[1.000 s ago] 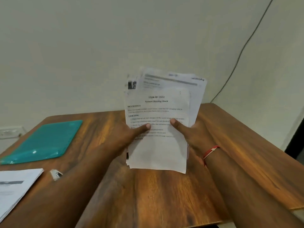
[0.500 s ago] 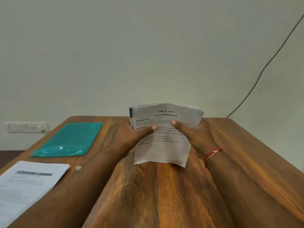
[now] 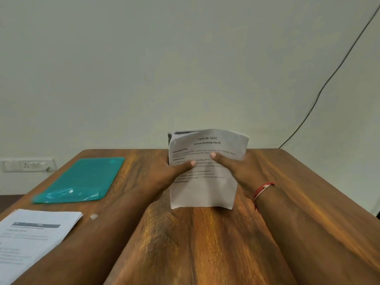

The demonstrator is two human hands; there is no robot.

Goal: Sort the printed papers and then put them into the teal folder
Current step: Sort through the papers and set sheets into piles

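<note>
Printed papers (image 3: pixel 205 192) stand upright at centre, lower edge at the surface (image 3: pixel 205 247), pinched between left hand (image 3: pixel 162 174) and right hand (image 3: pixel 245 171): thumbs in front, fingers behind. Teal folder (image 3: pixel 82 179) lies flat, well apart leftward; second paper stack (image 3: pixel 35 233) overhangs the near-left edge.

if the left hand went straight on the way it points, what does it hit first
The left hand grips the paper stack; along its thumb's line it would probably meet the right hand next, depth unclear.
</note>
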